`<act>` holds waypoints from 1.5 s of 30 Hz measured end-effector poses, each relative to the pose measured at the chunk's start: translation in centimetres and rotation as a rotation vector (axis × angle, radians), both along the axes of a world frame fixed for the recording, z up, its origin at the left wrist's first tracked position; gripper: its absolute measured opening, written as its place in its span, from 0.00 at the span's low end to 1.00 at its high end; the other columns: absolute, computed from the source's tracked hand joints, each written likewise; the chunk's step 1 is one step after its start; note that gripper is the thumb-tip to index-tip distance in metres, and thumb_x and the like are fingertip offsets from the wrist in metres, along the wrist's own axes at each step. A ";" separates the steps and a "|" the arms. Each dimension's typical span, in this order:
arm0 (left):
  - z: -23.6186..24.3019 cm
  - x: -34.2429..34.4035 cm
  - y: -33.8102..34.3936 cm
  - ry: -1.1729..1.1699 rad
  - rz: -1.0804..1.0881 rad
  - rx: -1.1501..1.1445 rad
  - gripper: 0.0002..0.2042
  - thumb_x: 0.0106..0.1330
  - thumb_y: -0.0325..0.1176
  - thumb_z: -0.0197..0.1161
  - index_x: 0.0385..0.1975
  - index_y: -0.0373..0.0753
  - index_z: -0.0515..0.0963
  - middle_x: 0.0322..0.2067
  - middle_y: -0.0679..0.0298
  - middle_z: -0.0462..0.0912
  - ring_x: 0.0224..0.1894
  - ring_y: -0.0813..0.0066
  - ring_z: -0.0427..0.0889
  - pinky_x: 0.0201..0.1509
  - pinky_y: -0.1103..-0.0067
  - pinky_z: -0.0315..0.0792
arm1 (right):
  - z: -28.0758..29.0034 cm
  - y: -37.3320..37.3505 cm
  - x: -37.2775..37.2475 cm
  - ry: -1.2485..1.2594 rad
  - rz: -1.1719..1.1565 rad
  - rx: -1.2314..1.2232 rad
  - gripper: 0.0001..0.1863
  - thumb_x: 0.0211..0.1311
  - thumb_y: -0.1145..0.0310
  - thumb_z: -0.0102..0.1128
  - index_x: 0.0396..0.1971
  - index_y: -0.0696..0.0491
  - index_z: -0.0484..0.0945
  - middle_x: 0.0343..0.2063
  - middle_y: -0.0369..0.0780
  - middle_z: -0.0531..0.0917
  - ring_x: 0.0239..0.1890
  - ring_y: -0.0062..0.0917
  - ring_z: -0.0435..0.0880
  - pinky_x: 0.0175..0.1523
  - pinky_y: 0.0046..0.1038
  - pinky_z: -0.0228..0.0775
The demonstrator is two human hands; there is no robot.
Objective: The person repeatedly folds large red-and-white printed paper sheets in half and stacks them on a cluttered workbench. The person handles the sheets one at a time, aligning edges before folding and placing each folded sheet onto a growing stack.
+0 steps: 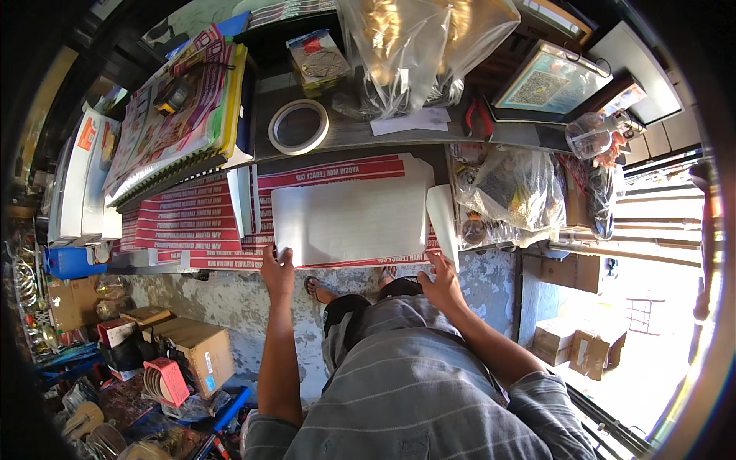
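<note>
The flat white rectangular paper [349, 222] on the red-and-white printed sheets [330, 172] looks light and bendy, best held by its near corners, where my left hand [277, 274] touches, pinching or not I can't tell, and my right hand [441, 283] spreads loosely.

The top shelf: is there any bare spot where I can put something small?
Yes: a small bare patch of the shelf lies between the tape roll and the white paper. To the right it's crowded: plastic bag, red pliers, picture frame. Below, the big white sheet is bare, but the left hand and right hand are by its near corners.
</note>
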State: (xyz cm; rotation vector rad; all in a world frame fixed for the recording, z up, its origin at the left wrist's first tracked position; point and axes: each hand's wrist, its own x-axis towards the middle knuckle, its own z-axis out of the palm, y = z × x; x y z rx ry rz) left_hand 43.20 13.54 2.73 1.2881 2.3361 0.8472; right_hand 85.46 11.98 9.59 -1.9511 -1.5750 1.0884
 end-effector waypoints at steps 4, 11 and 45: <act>2.4 2.8 -0.3 0.281 -0.025 -0.019 0.30 0.70 0.38 0.73 0.68 0.33 0.72 0.63 0.41 0.79 0.66 0.39 0.77 0.69 0.53 0.72 | 1.2 -2.0 4.4 -0.206 0.136 0.114 0.34 0.65 0.70 0.68 0.71 0.55 0.71 0.53 0.57 0.81 0.55 0.57 0.83 0.58 0.53 0.77; 3.8 14.6 1.1 0.326 -0.570 0.055 0.44 0.72 0.57 0.70 0.80 0.39 0.61 0.81 0.38 0.55 0.84 0.35 0.51 0.80 0.32 0.47 | 2.7 -2.6 7.1 -0.452 0.115 0.354 0.27 0.66 0.75 0.66 0.65 0.55 0.79 0.55 0.58 0.79 0.60 0.55 0.78 0.59 0.52 0.76; 4.1 33.2 2.3 -0.682 -0.745 0.491 0.25 0.81 0.23 0.56 0.77 0.34 0.68 0.72 0.43 0.75 0.76 0.43 0.73 0.79 0.60 0.69 | 8.3 3.2 3.5 0.024 0.141 0.406 0.19 0.73 0.69 0.70 0.58 0.61 0.82 0.49 0.51 0.88 0.47 0.43 0.92 0.44 0.38 0.90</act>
